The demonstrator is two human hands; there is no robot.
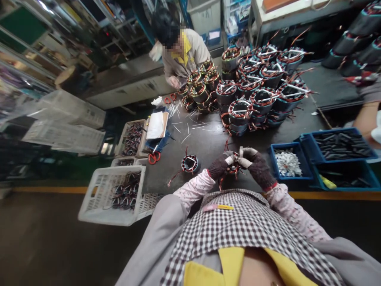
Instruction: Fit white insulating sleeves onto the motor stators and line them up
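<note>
At the table's near edge, a small motor stator (234, 169) with red-orange wires sits between my hands, mostly covered by them. My left hand (222, 163), in a dark glove with pale fingertips, pinches at the stator's wires from the left. My right hand (253, 162), gloved alike, has its fingers closed over the top of the stator and meets the left fingertips. What lies between the right fingers is too small to make out. Left of my hands stands another wound stator (189, 163) with a white sleeve across its top and a lead trailing on the table.
Stacked stators (238, 109) fill the table's far side, near a co-worker (193, 49). White sleeves (199, 126) and red-handled scissors (154, 158) lie leftward. Blue bins hold white pieces (288, 163) and black tubes (342, 145) at right. A white crate (101, 194) stands lower left.
</note>
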